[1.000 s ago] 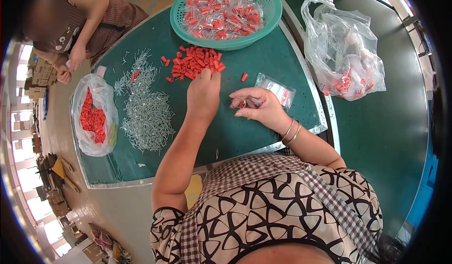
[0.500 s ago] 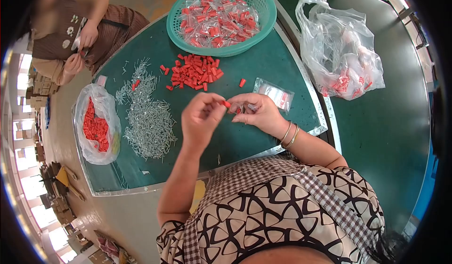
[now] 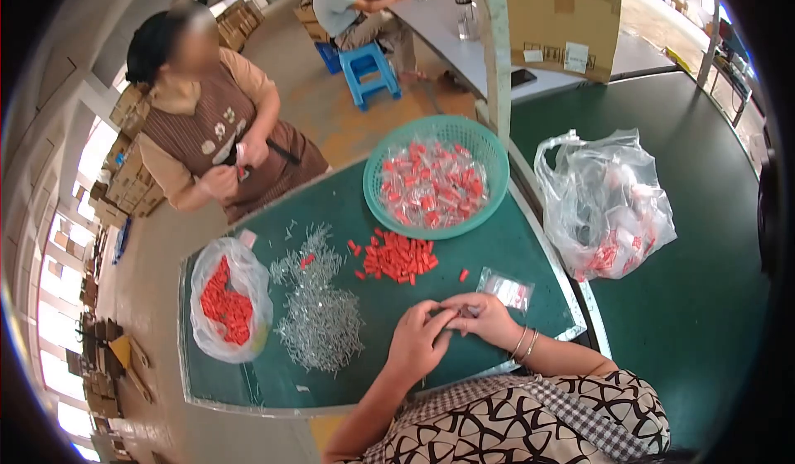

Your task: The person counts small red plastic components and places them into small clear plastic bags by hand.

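My left hand [image 3: 418, 336] and my right hand [image 3: 489, 322] meet above the near part of the green table, fingers closed and tips touching. A small shiny bit shows between the right fingers, too small to name; the left fingers hide whatever they hold. Ahead of them lies a pile of short red plastic pieces [image 3: 399, 257], with one loose red piece [image 3: 464, 275] to its right. A heap of small silver screws or nails [image 3: 319, 329] spreads left of my hands. Beside my right hand is a flat clear packet [image 3: 506, 289] with a printed label.
A green basket [image 3: 499, 184] of bagged red pieces stands at the back. An open plastic bag of red pieces [image 3: 225, 302] sits left. A clear bag [image 3: 609, 207] lies right, past the table's metal edge [image 3: 542, 240]. A co-worker [image 3: 207, 125] stands across; another person sits beyond.
The view has tilted up, showing more of the room. My hands have come together, and the red piece that was in my left fingertips no longer shows.
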The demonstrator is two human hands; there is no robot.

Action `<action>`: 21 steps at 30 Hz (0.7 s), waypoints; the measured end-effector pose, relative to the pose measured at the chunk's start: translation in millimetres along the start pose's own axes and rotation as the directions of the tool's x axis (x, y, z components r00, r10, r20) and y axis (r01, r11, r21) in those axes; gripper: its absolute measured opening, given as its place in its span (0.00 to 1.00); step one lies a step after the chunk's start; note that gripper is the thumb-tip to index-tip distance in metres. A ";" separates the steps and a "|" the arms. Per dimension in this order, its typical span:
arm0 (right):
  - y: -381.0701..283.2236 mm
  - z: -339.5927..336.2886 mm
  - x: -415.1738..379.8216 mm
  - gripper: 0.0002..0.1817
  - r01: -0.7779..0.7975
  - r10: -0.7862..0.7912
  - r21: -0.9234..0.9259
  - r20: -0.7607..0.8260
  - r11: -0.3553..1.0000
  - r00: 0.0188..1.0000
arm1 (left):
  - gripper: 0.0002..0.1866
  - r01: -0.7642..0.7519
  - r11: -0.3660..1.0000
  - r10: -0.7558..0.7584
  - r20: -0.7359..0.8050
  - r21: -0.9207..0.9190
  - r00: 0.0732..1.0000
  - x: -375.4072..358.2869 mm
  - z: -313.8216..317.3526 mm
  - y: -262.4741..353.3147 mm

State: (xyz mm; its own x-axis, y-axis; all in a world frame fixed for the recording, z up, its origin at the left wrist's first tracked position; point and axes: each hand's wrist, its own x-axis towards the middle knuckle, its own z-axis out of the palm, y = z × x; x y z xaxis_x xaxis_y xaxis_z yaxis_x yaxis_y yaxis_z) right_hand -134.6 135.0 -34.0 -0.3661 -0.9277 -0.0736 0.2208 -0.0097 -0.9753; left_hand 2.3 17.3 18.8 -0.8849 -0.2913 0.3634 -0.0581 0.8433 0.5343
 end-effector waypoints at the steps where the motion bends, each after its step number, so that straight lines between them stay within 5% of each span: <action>1: 1.3 0.5 -0.1 0.20 0.010 -0.010 0.001 0.009 1.000 1.000 | 0.17 -0.014 1.000 0.014 0.005 0.018 1.000 -0.3 -1.0 -0.7; 10: -3.9 10.4 -4.0 0.22 0.046 -0.052 0.094 0.060 0.994 0.997 | 0.08 0.048 0.978 -0.046 0.019 -0.202 0.999 -15.0 -16.0 -15.1; 16: -18.0 22.3 -2.8 0.14 0.118 -0.073 -0.218 0.203 0.969 0.976 | 0.08 0.082 0.958 -0.047 0.131 -0.275 0.990 -33.4 -34.3 -24.4; 21: -9.6 28.1 2.0 0.09 0.064 -0.043 -0.080 0.243 0.995 0.969 | 0.09 0.206 0.899 -0.137 0.199 -0.387 0.970 -42.7 -38.6 -28.8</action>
State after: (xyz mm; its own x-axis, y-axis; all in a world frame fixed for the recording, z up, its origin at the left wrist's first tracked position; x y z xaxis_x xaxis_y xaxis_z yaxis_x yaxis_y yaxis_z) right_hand -112.1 122.7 -18.9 -0.1445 -0.9893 0.0208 0.1238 -0.0390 -0.9915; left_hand 59.6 -11.9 17.4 -0.9427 -0.3080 0.1280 -0.0556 0.5236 0.8502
